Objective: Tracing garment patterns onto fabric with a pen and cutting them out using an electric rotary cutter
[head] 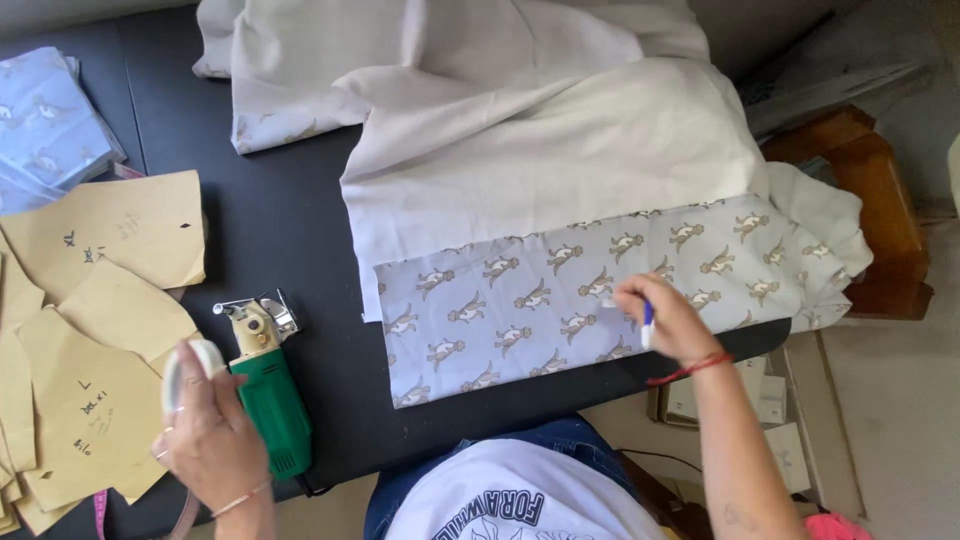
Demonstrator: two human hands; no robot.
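Your right hand (668,318) pinches a small blue-and-white marker (648,325), its tip down on the printed fabric (560,300), which lies flat under that hand along the near edge of the dark counter (290,220). Spread smooth like that, the printed fabric gives you a firm surface to mark, and your wrist rests on it to steady the stroke.

Your left hand (210,440) is curled around the white handle of the green electric cutter (265,390), which stands on the counter just beside it, blade end pointing away from you. Held so, the cutter stays put and within reach.

Beyond your right hand, plain cream cloth (540,140) is heaped in loose folds, overlapping the far edge of the printed piece. Outward from your left hand lie tan paper patterns (100,300), overlapping one another, and farther off a stack of blue printed pieces (45,125). A wooden stool (880,210) stands past the counter's end, on your right.
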